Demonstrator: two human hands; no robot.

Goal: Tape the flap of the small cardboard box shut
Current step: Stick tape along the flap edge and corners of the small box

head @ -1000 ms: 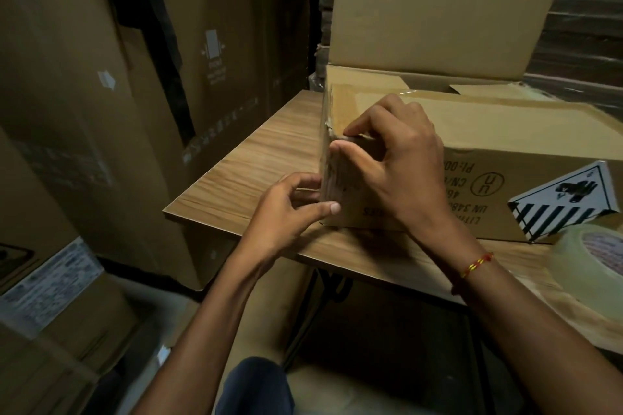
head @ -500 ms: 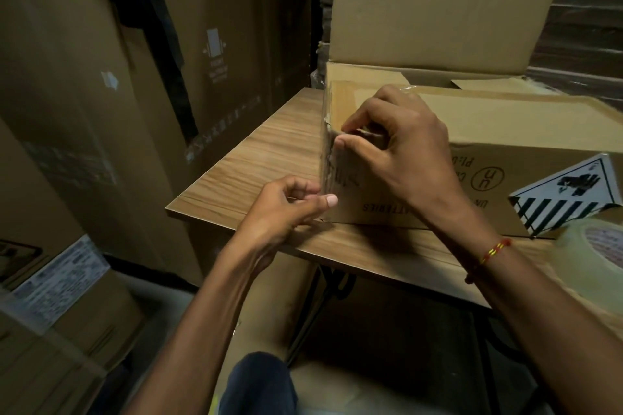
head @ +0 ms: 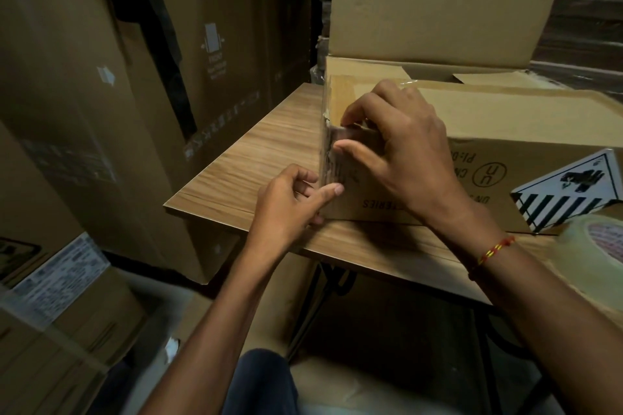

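A small cardboard box (head: 505, 131) lies on the wooden table (head: 256, 168), its near flap folded down and its far flap (head: 438, 10) standing upright. Clear tape (head: 337, 162) runs over the box's near left corner. My right hand (head: 397, 148) rests on that corner, fingertips on the top edge and thumb pressing the tape on the front face. My left hand (head: 293, 202) is at the lower left corner, thumb flat against the tape's lower end, other fingers curled around the box's side. A roll of clear tape (head: 593, 246) sits at the right edge of the table.
A black-and-white hazard label (head: 569, 189) is on the box front. Tall cardboard cartons (head: 111, 77) stand close on the left and more sit on the floor (head: 50, 313). Wrapped stacks rise behind the box. The table's front edge is just below my hands.
My right thumb has slid down the front face while the fingers stay on the top edge. My left hand has shifted slightly, thumb still against the lower corner.
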